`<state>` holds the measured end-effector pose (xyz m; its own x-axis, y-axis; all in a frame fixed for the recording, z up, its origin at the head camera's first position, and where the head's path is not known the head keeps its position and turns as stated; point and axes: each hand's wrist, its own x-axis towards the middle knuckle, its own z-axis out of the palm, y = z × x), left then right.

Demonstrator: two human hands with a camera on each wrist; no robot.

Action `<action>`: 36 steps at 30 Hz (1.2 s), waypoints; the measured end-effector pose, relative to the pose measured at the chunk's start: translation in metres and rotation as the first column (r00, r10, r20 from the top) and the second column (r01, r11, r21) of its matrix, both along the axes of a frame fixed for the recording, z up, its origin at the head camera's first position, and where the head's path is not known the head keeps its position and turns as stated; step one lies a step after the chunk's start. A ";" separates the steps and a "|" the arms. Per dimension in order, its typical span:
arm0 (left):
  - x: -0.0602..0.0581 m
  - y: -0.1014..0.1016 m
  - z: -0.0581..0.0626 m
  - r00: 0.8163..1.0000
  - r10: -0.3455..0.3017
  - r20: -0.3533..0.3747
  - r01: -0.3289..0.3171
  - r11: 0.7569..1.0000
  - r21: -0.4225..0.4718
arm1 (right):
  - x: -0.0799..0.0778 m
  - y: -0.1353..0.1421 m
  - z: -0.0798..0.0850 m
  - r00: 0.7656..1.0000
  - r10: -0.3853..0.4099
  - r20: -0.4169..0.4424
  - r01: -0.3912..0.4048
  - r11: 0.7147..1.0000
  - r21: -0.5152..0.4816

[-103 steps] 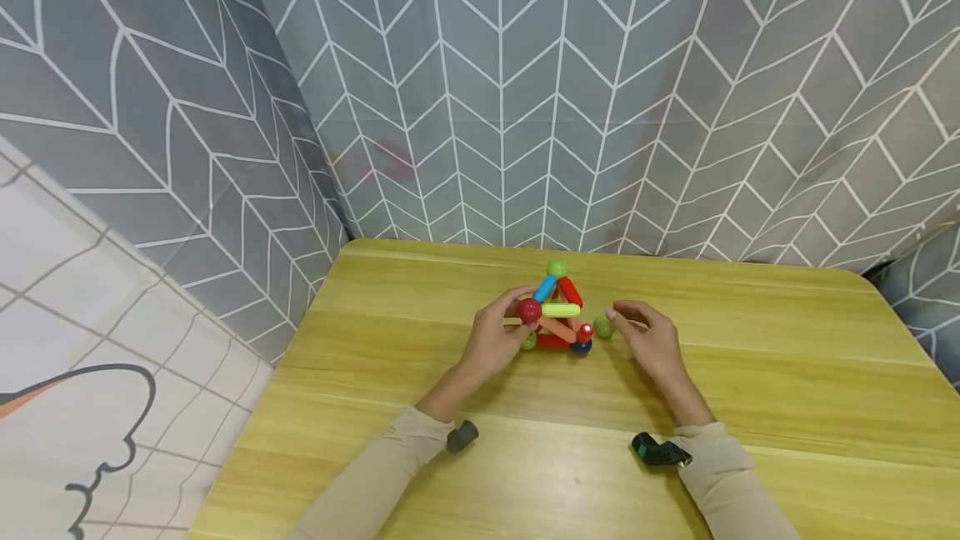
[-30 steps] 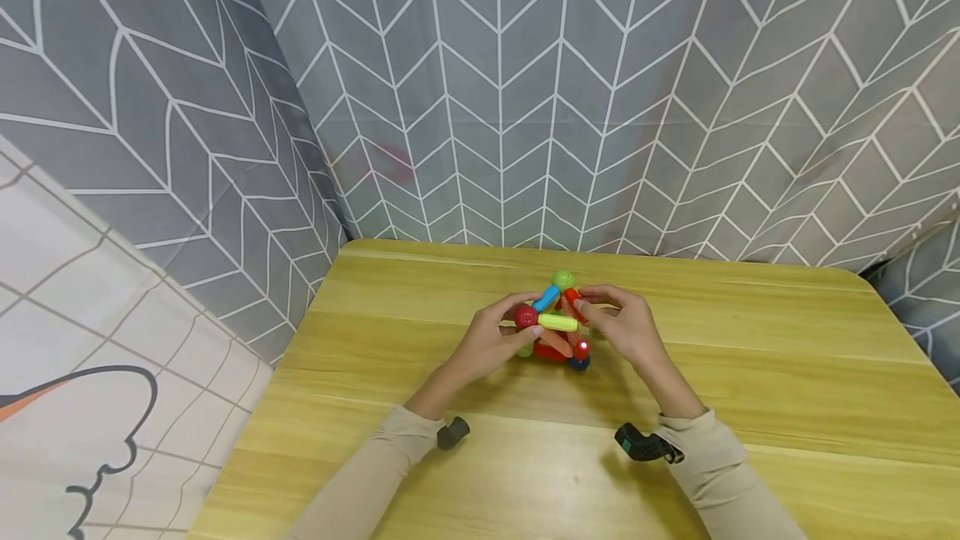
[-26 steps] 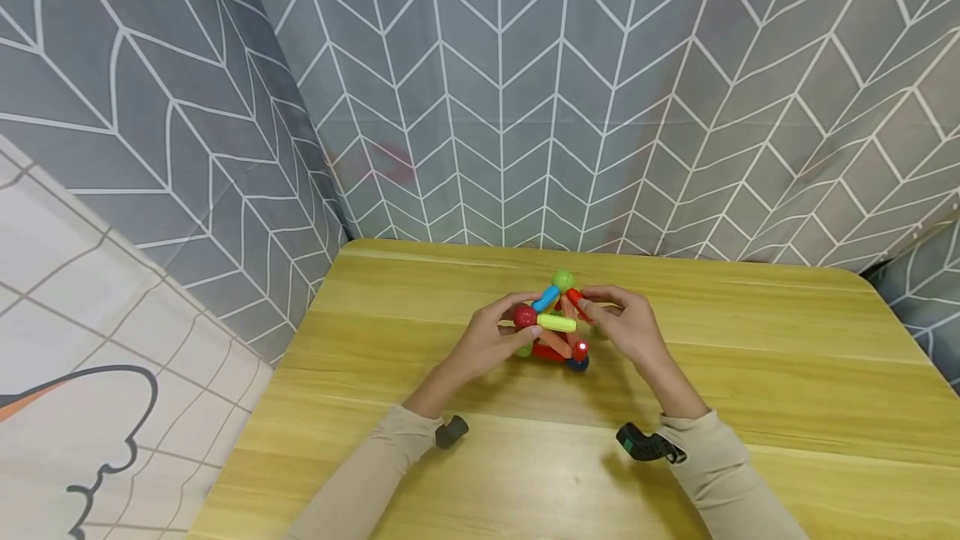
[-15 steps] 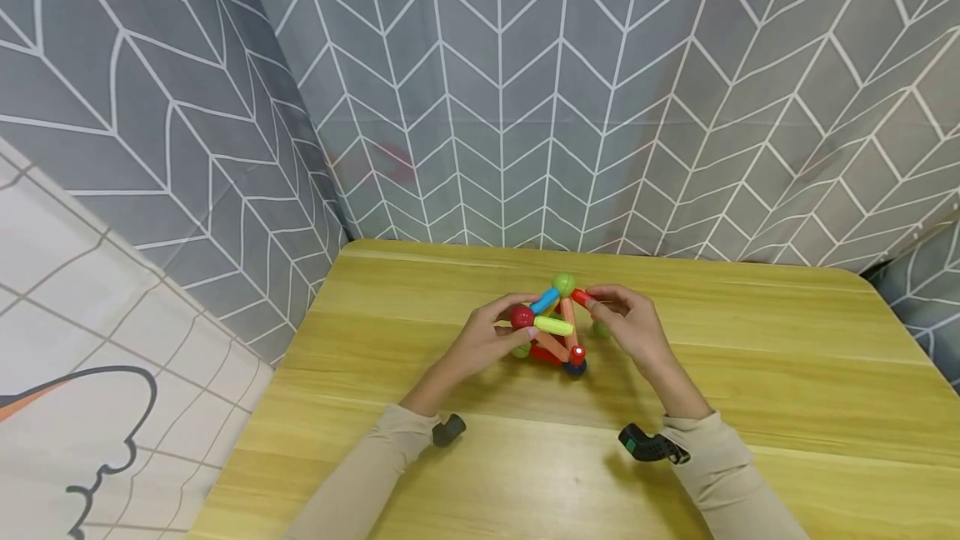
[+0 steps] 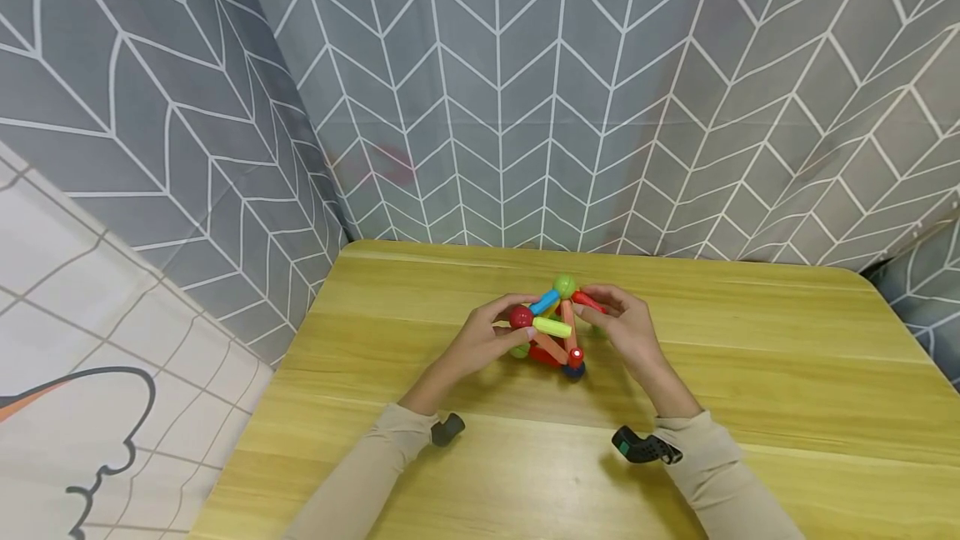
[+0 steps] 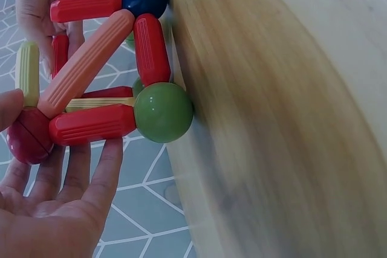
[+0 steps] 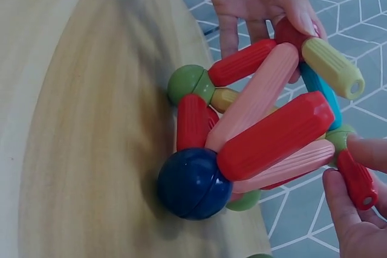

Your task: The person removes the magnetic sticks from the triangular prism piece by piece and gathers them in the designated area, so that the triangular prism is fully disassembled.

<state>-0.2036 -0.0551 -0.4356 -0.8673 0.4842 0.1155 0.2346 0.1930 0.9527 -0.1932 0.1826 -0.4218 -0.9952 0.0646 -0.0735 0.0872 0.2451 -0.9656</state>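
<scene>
A magnetic stick-and-ball frame (image 7: 257, 98) of red, salmon, blue and yellow rods stands on the table between both hands. My left hand (image 5: 480, 344) grips it at the dark red ball (image 5: 521, 317), the thumb by a yellow rod (image 5: 553, 327) whose far end is free. My right hand (image 5: 628, 327) pinches a red rod (image 7: 358, 179) that sticks out from the top green ball (image 5: 564, 286). At the near corner sits a navy ball (image 7: 195, 183) with another red rod (image 7: 278, 137) rising from it, its far end free. A loose green ball (image 5: 597, 330) is mostly hidden behind my right hand.
The wooden table (image 5: 787, 357) reaches back to a grey patterned curtain (image 5: 480, 107). Another curtain closes off the left side. Black straps with camera mounts (image 5: 647, 446) sit at both wrists, low over the tabletop.
My right hand has left the loose green ball and taken hold of the upper red rod. That rod has swung outward to the right. The frame has shifted slightly toward me.
</scene>
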 end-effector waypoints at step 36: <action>-0.003 -0.003 -0.001 0.999 -0.002 0.033 0.002 1.000 -0.003 | -0.002 -0.004 -0.005 0.993 -0.103 -0.059 0.100 0.994 -0.045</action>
<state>-0.2064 -0.0577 -0.4368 -0.8694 0.4866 0.0855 0.2037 0.1953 0.9594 -0.1949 0.1783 -0.4264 -0.9863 0.1639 -0.0174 0.0500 0.1971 -0.9791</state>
